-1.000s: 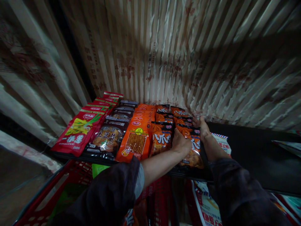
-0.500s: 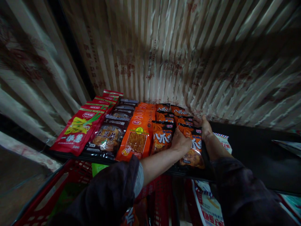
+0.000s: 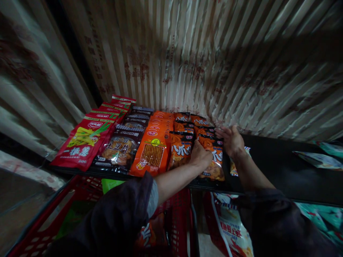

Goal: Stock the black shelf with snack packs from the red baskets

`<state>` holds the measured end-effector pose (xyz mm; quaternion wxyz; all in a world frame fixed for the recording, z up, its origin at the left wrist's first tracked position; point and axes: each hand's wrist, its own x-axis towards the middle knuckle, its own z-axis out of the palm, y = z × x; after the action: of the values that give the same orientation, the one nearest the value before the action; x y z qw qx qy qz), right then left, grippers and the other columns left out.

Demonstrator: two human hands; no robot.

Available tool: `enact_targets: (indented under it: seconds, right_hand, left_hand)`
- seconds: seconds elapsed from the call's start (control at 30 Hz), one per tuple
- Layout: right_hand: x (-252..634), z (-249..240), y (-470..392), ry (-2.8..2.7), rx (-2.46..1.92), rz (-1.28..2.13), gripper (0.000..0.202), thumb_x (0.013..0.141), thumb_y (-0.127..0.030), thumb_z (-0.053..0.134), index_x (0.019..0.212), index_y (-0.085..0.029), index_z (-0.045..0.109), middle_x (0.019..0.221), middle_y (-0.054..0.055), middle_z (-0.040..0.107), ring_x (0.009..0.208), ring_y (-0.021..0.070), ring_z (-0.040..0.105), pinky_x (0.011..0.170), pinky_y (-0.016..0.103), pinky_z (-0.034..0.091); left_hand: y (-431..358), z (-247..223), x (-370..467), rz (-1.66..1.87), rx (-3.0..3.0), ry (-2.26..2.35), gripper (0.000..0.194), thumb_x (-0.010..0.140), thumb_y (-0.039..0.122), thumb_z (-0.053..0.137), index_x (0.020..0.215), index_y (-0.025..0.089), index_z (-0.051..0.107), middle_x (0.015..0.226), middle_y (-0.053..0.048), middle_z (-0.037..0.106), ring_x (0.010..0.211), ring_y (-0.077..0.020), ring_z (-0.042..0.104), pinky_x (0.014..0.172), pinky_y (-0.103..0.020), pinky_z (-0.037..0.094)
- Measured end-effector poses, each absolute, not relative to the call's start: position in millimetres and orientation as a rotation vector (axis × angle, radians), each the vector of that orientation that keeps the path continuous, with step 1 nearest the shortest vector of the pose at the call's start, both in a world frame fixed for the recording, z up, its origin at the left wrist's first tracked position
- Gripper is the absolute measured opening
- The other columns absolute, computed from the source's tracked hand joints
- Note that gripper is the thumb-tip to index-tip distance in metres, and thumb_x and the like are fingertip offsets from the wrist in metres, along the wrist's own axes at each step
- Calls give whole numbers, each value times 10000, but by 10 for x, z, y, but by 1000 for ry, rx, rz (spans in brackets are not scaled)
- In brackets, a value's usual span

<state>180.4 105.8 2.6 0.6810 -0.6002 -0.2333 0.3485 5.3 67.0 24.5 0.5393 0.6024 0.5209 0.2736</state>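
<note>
On a black shelf, my left hand [image 3: 201, 157] has its fingers curled onto the left side of the front orange-and-black snack bag [image 3: 213, 169] in the rightmost stack. Part of that bag is hidden by the hand. Along the stack's right side is my right hand [image 3: 232, 141], fingers stretched out and apart near the bags' top edges. Just left of the left hand lies a matching snack bag [image 3: 180, 151] in another overlapping row. Next to it come bright orange packets of sticks [image 3: 152, 153].
Brown potato snack bags [image 3: 118, 148] and red bags [image 3: 83, 141] fill the shelf's left end. A white packet [image 3: 234, 167] lies by my right forearm, another packet [image 3: 317, 159] farther right. Red baskets [image 3: 48, 221] with bags stand below the black shelf [image 3: 270, 171]. A corrugated wall [image 3: 160, 53] rises behind.
My right hand has turned, and its fingers now spread beside the bags' tops. The left hand stays on the front bag. The whole view has shifted slightly.
</note>
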Motion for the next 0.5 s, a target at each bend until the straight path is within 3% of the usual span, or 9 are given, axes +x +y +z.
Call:
enact_targets:
  seconds: [0.27,0.5]
  right_hand:
    - [1525,21,517,-595,-1295,492,422,951,-542,451,1040,-207,691,1221,105,680,1214,215,602,1060,368,435]
    - [946,-116,-92,-708,-1241,366,420,920,-550,467,1105,-242,686,1231,53,687,1192,212,619,1062,397,447]
  left_hand:
    - [489,291,10,631,1451,1214,710,849,137,492,1516,52,263,1563,-157,356,1442,-236,355,1176,-299,289]
    - [4,165,-223,629,1456,1138,778,782,102,561,1510,65,290,1594,-155,277,1495,-234,222,1225,-301,182]
